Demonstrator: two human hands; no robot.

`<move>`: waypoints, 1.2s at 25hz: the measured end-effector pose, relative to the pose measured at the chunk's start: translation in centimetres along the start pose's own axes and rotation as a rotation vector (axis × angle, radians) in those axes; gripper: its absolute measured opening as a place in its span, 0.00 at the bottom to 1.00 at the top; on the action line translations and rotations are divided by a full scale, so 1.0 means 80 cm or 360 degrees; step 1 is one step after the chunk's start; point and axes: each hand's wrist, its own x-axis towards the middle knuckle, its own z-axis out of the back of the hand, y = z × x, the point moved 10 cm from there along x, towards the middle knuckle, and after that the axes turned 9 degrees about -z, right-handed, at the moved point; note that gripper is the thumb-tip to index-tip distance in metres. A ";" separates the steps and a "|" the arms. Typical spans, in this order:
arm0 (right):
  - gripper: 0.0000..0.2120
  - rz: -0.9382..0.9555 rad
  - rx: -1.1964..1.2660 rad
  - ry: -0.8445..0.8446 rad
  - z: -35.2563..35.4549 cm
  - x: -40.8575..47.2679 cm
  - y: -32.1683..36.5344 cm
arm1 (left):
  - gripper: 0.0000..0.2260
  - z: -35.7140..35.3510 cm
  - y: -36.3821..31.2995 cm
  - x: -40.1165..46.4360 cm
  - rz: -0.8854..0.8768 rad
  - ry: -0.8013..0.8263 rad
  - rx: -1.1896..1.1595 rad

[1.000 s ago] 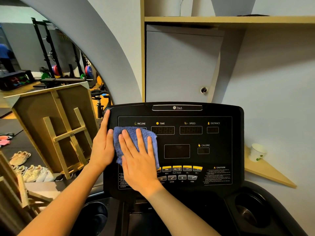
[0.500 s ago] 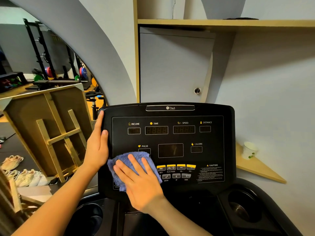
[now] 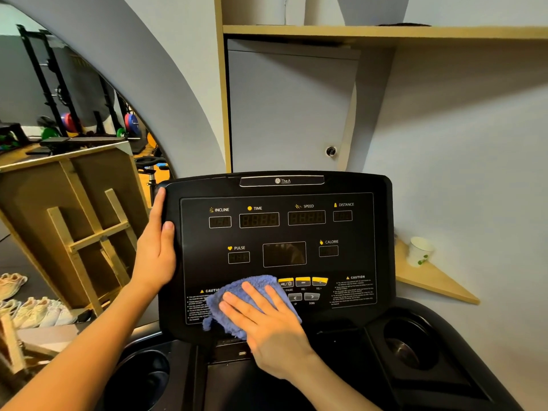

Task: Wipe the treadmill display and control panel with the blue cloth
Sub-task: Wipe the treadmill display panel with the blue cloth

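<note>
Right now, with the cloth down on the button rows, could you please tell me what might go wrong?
The right hand presses the fluffy blue cloth flat over the yellow and grey button rows, so a key might get pushed by accident. The left hand covers the black console's left edge, so that strip may go unwiped.

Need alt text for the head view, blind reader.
A right hand presses a blue cloth flat against the lower left of a black treadmill control panel, covering some buttons. The left hand grips the panel's left edge.
</note>
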 end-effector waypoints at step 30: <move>0.40 -0.0342 -0.0304 -0.0105 0.001 -0.157 -0.267 | 0.26 0.000 -0.002 -0.002 0.0079 -0.0012 0.0124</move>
